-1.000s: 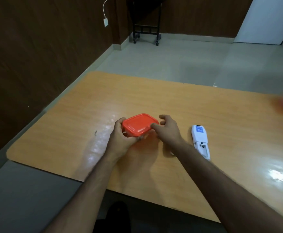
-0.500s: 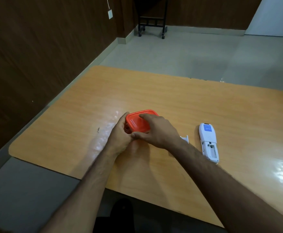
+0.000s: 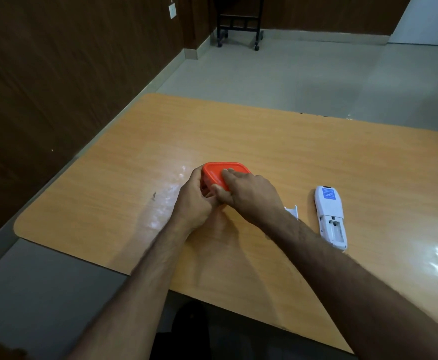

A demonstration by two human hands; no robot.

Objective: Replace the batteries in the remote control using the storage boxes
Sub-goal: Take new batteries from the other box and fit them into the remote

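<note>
A light wooden surface (image 3: 277, 141) with rounded corners and glossy reflections stands on a pale grey floor (image 3: 303, 74). Dark brown wood-panelled walls (image 3: 56, 74) run along the left and back. A black wheeled stand (image 3: 238, 24) sits by the back wall, and a white socket plate (image 3: 172, 11) is on the left wall.

Glossy wood-grain table (image 3: 264, 141); plastic box (image 3: 217, 172)

left hand (image 3: 195, 201): fingers curled, gripping | right hand (image 3: 249, 194): fingers curled, gripping
</note>
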